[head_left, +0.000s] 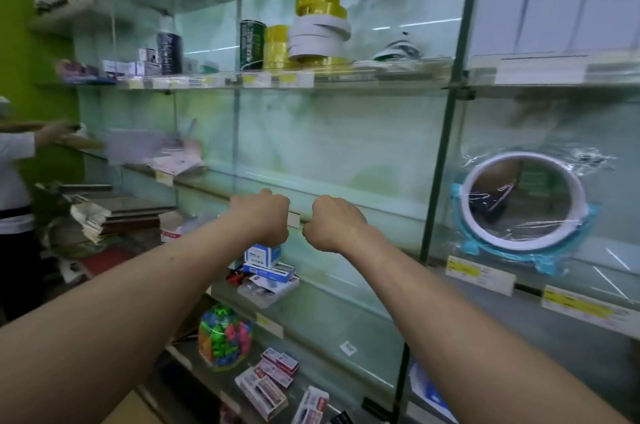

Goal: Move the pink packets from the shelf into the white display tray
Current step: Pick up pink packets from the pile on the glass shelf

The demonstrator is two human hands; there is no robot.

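Both my hands are raised in front of a glass shelf edge (363, 212). My left hand (263, 219) and my right hand (334, 226) are curled into fists with their backs toward me. The fingers are hidden and nothing sticks out of either fist. Small pink-and-white packets (278, 363) lie in a loose group on a lower glass shelf, below my left forearm. More pale pink packets (183, 155), blurred, lie on a shelf at the left. I cannot pick out a white display tray.
Tape rolls (318, 32) and dark canisters (252, 44) stand on the upper shelf. A round mirror in plastic wrap (523, 205) stands at the right. Blue-white boxes (265, 262) and a jar of coloured pieces (225, 337) sit below my hands. A person's sleeve (14, 150) shows at far left.
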